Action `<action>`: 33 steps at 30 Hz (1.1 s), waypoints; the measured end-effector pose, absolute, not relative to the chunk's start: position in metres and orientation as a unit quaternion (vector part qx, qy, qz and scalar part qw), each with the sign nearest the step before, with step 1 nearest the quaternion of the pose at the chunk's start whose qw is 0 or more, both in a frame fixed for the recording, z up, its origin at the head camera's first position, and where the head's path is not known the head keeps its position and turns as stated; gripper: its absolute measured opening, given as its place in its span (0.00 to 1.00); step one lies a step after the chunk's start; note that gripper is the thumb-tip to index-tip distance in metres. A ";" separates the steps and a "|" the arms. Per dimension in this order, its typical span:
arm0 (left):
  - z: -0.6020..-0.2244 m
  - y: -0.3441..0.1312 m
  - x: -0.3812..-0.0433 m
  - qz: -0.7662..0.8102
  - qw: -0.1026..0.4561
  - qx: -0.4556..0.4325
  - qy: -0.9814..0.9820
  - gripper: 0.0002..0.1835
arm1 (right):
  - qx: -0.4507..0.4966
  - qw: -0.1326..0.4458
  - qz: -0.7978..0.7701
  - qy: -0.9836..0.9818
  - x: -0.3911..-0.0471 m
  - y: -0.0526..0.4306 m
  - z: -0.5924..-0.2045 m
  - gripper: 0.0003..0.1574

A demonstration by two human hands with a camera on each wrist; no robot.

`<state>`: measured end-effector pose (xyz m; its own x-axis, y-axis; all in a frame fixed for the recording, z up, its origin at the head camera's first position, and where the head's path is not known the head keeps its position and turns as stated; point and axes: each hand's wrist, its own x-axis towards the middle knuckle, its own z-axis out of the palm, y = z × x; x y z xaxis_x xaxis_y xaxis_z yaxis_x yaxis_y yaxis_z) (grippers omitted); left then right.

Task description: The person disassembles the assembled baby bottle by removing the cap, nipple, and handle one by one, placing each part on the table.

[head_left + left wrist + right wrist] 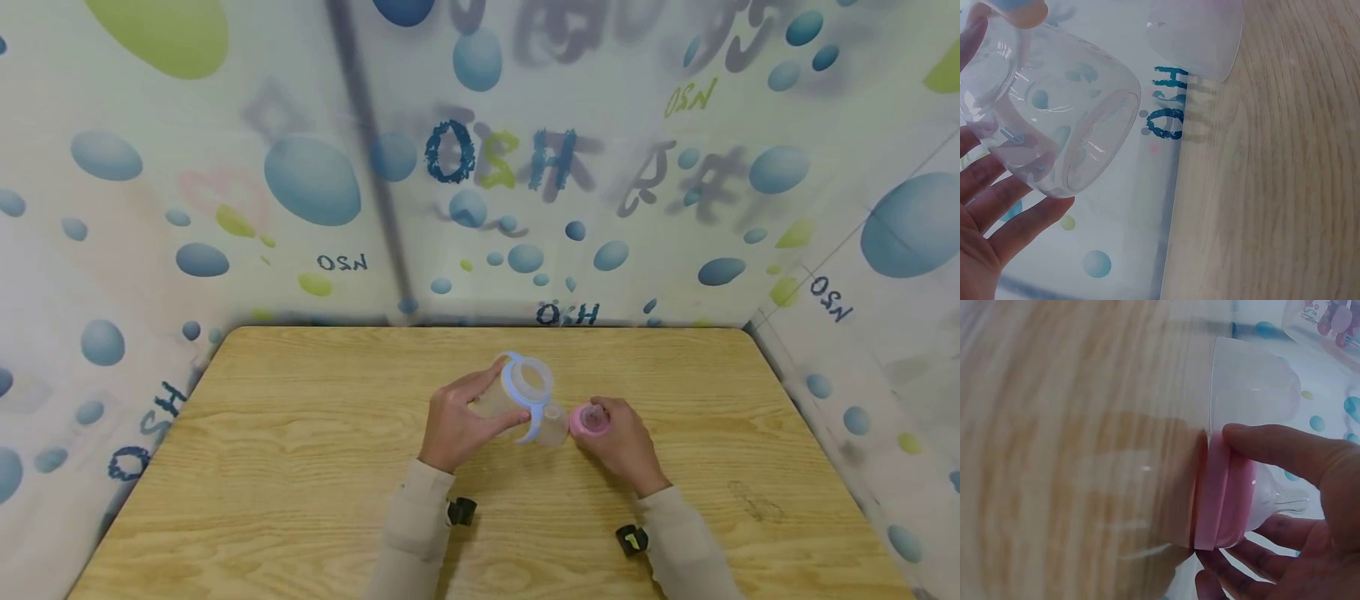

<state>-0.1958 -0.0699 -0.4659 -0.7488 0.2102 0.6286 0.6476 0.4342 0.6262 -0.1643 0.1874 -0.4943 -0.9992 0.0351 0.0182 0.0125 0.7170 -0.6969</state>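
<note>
My left hand (pixel 453 421) grips a clear baby bottle (pixel 1079 112) above the table, its fingers and thumb round the sides. The bottle is tilted, with its open mouth towards the right. A light blue ring with handles (pixel 537 421) sits round its neck. My right hand (pixel 622 442) holds a pink collar (pixel 1225 494) low at the table top, thumb on one side and fingers on the other. A clear teat (pixel 1266 500) points up out of this collar. Between the hands a translucent domed cap (pixel 1250 387) stands on the table, beside the collar and partly behind the blue handle in the head view.
The wood-grain table (pixel 300 467) has a white wall covering (pixel 420 233) with blue and green spots behind it and at both sides. A black wrist device (pixel 461 511) is on the left arm, another (pixel 632 540) on the right.
</note>
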 end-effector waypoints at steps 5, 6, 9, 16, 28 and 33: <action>-0.465 -0.070 -0.195 -0.461 0.237 -0.261 -0.814 0.41 | -0.007 0.026 0.359 -0.933 -0.164 0.186 -0.496 0.38; -0.465 -0.071 -0.195 -0.460 0.238 -0.260 -0.815 0.41 | -0.005 0.029 0.356 -0.934 -0.164 0.186 -0.496 0.38; -0.465 -0.071 -0.195 -0.458 0.241 -0.261 -0.815 0.40 | 0.000 0.032 0.350 -0.936 -0.164 0.185 -0.496 0.38; -0.466 -0.072 -0.195 -0.461 0.240 -0.264 -0.813 0.40 | 0.001 0.029 0.341 -0.940 -0.164 0.184 -0.491 0.42; -0.465 -0.070 -0.196 -0.491 0.210 -0.272 -0.800 0.38 | 0.103 0.068 0.356 -0.926 -0.160 0.170 -0.463 0.63; -0.465 -0.070 -0.196 -0.503 0.196 -0.280 -0.794 0.37 | 0.141 0.036 0.401 -0.905 -0.156 0.160 -0.454 0.72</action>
